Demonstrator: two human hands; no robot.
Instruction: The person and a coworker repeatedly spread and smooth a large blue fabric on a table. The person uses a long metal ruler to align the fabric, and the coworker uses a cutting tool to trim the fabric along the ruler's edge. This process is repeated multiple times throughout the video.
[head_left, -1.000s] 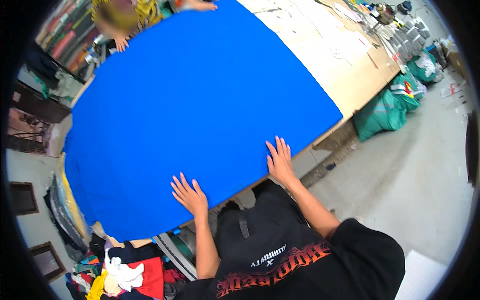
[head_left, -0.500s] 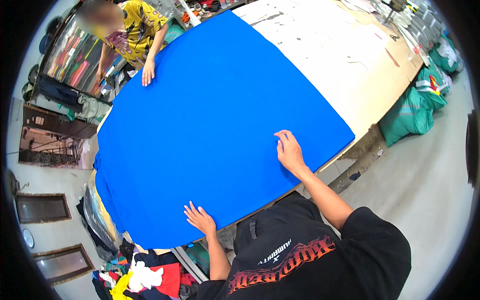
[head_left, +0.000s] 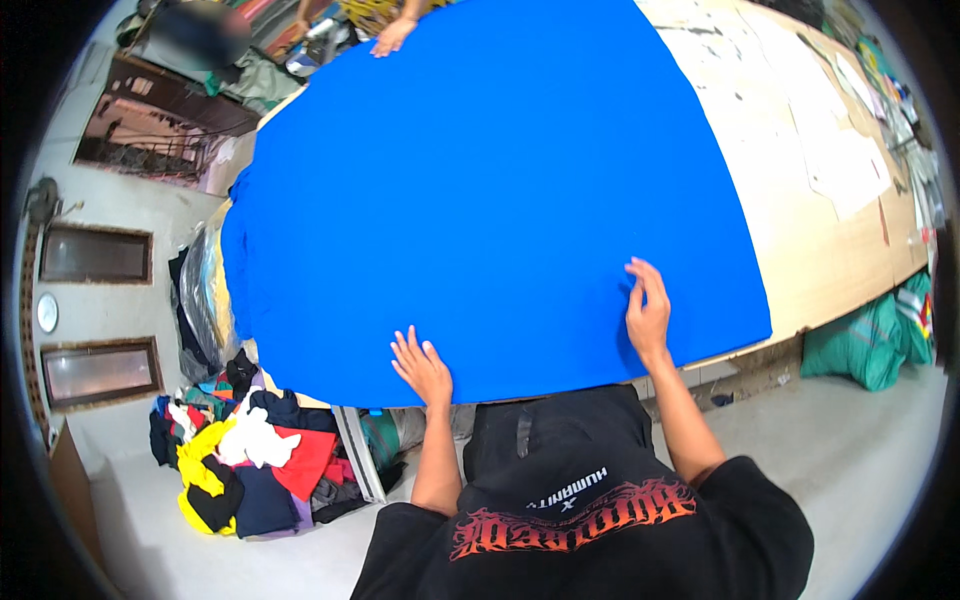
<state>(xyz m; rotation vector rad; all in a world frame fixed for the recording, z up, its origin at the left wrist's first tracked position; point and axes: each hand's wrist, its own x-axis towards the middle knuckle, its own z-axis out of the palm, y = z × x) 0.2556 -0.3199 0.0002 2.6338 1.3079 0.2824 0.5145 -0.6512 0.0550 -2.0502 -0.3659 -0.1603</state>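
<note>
A broad sheet of bright blue fabric (head_left: 510,200) lies spread over the large table, smooth in the middle and rumpled along its left end. My left hand (head_left: 422,370) rests on it near the front edge, palm down with the fingers spread. Farther right, my right hand (head_left: 648,308) is held over the fabric close to its front right corner, fingers loosely extended and a shadow beside it. Neither hand holds anything. Across the table, a co-worker's hand (head_left: 396,36) touches the fabric's far left edge.
Bare pale tabletop (head_left: 790,240) shows to the right, with white paper pieces (head_left: 840,180) on it. Green sacks (head_left: 860,340) stand on the floor under the right end. A heap of coloured clothes (head_left: 255,450) lies at the lower left beside a metal table leg (head_left: 360,455).
The view has turned, so the table sits higher and the clothes heap shows more fully. My right hand's fingers now point more upward. The fabric looks unchanged.
</note>
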